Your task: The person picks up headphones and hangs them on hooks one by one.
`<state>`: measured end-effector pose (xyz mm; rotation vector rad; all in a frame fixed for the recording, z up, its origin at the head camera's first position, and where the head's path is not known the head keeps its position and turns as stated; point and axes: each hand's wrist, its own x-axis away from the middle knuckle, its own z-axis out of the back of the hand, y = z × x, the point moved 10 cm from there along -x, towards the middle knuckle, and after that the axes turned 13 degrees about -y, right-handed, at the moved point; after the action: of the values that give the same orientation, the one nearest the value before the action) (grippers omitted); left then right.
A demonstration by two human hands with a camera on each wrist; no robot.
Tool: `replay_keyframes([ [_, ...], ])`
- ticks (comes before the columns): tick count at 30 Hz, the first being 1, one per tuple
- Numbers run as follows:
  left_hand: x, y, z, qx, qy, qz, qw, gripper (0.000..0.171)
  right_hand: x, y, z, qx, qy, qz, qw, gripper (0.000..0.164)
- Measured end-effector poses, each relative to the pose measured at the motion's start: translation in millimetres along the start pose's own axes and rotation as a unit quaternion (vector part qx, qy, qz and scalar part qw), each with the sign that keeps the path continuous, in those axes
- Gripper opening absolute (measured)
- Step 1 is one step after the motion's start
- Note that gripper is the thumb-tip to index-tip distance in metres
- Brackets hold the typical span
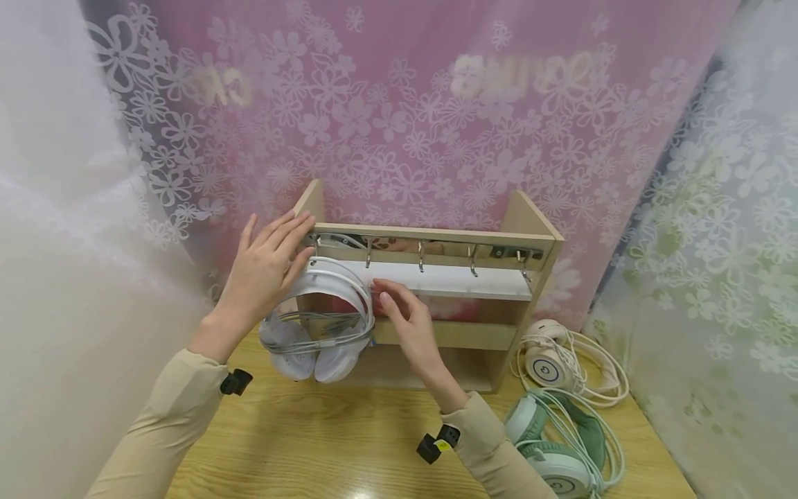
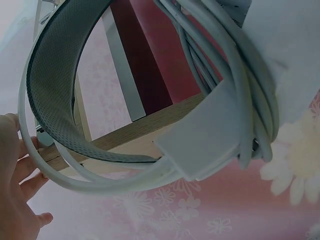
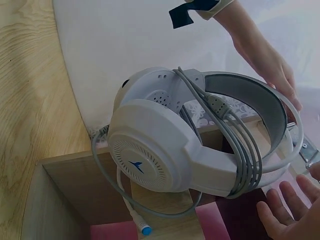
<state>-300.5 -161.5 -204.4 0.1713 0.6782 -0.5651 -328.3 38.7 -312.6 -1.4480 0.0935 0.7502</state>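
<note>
A pair of white headphones (image 1: 293, 357) hangs at the left end of a wooden rack (image 1: 461, 336), its headband up at the leftmost hook. A grey cable (image 3: 242, 150) is wound around the headphones, and a blue-tipped plug (image 3: 145, 230) dangles below. My left hand (image 1: 264, 267) lies with extended fingers over the rack's top left corner, thumb beside the headband (image 2: 55, 90). To the right of the headband is my right hand (image 1: 414, 333), its fingers loosely bent and nothing held in them; the right wrist view shows the fingers apart from the cable loops.
Several more metal hooks (image 1: 420, 256) line the rack's front rail, above a white shelf (image 1: 449, 277). On the table (image 1: 337, 443) to the right lie cream headphones (image 1: 545, 367) and green headphones (image 1: 557, 468) with bundled cables. Floral curtains (image 1: 405, 125) stand behind and at the sides.
</note>
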Motion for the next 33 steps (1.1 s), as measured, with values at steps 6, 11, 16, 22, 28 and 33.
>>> replay_keyframes([
  [6, 0.6, -2.0, -1.3, 0.006, 0.003, 0.003, 1.0000, 0.049, 7.0, -3.7, 10.4, -0.014, 0.010, 0.006, 1.000, 0.033],
  [11, 0.8, -2.7, -2.0, 0.009, -0.001, 0.005, 0.9999, 0.050, 14.1, -2.1, 18.3, -0.024, 0.018, -0.001, 1.000, 0.033],
  [16, 0.5, -2.8, -2.2, 0.013, -0.001, 0.006, 0.9999, 0.050, 21.0, -0.9, 27.5, -0.030, 0.026, -0.007, 0.999, 0.034],
  [22, 0.1, -2.2, -2.4, 0.017, -0.002, 0.006, 0.9998, 0.049, 33.2, 4.5, 43.2, -0.040, 0.037, -0.019, 0.998, 0.035],
  [28, 0.8, -3.1, -0.6, 0.022, 0.004, 0.009, 0.9997, 0.048, 48.3, 17.1, 58.3, -0.051, 0.042, -0.042, 0.997, 0.037],
  [33, 1.1, -3.6, -0.5, 0.025, 0.005, 0.010, 0.9996, 0.047, 59.8, 20.8, 71.8, -0.055, 0.054, -0.044, 0.996, 0.039],
])
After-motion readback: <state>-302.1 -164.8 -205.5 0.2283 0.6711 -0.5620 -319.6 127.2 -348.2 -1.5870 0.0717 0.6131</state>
